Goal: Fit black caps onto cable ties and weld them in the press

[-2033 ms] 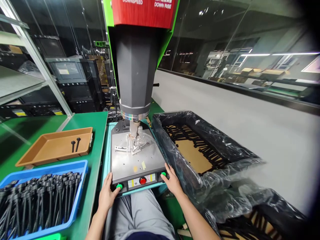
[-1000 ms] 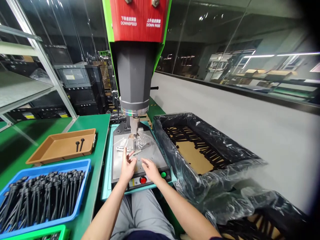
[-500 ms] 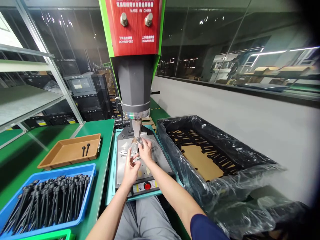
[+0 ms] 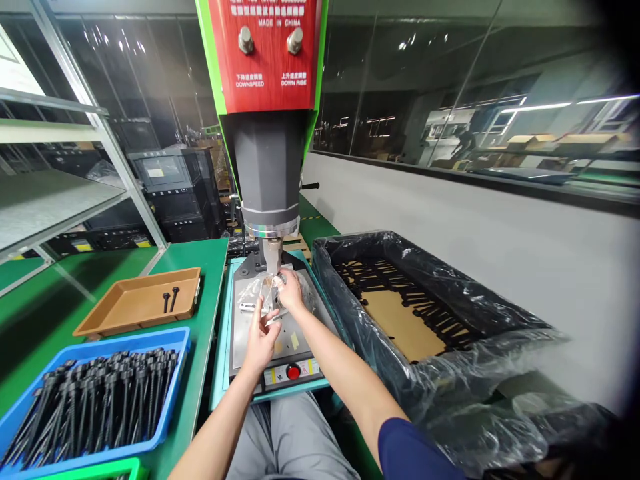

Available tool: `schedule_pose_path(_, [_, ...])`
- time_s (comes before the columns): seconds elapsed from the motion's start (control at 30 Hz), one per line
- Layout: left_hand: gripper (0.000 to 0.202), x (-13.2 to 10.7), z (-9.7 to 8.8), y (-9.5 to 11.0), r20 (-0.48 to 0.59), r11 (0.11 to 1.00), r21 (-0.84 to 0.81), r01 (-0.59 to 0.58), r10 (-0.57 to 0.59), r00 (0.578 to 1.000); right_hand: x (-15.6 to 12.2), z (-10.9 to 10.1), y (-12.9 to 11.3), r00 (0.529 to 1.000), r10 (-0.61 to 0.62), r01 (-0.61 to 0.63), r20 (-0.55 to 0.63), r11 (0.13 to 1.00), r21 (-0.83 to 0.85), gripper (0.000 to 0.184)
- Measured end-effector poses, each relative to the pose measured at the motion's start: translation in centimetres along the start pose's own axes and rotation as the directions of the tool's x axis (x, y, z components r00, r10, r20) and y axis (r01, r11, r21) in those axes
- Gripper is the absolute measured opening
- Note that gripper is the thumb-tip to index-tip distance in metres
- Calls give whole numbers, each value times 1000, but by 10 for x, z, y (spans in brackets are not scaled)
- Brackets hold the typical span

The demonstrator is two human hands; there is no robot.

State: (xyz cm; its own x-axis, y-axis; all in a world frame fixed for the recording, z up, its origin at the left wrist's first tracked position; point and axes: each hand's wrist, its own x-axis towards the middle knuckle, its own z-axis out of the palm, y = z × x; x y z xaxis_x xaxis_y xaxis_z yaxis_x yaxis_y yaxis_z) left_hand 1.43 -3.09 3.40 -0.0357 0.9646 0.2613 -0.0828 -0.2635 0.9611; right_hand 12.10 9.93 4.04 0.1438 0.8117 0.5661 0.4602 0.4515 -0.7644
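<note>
A press machine with a red panel and grey horn (image 4: 270,173) stands over a steel base plate (image 4: 300,327) with a red button (image 4: 293,372) at its front. My right hand (image 4: 291,289) is closed on a small part at the fixture under the horn tip, among clear plastic film (image 4: 255,288). My left hand (image 4: 260,337) hovers just below it over the plate, fingers loosely curled with their tips close to the fixture; I cannot make out anything in them.
A blue bin (image 4: 173,393) of several black screw-like rods sits at lower left. Behind it lies a brown tray (image 4: 120,307) with two black screws (image 4: 170,301). A black-lined box (image 4: 345,293) with black parts on cardboard stands at right. Metal shelving (image 4: 60,200) rises at left.
Both hands left the green buttons at the machine's front and moved up onto the plate. My right hand reached the fixture under the horn and closed on the part; the camera tilted upward.
</note>
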Motion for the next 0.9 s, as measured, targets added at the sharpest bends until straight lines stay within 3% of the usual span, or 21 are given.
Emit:
schedule_pose_path(0.2, [78, -16, -2, -9, 19, 1000, -3, 20, -20, 1000, -33, -23, 7, 1000, -4, 4, -20, 1000, -19, 24])
schedule_pose_path(0.47, [76, -29, -13, -31, 31, 996, -14, 87, -86, 996, -62, -69, 33, 980, 192, -194, 46, 980, 43, 22])
schedule_pose_path(0.6, [77, -39, -20, -41, 60, 994, -30, 107, -105, 993, -94, -90, 14, 953, 220, -258, 209, 951, 171, 24])
schedule_pose_path(0.7, [63, -51, -22, -43, 112, 990, 37, 135, -139, 984, -119, -100, -10, 917, 216, -332, 337, 880, 340, 27])
schedule_pose_path(0.9, [30, -64, -14, -29, 240, 973, 232, -5, -52, 969, -149, -92, -40, 912, 189, -343, 365, 838, 424, 40])
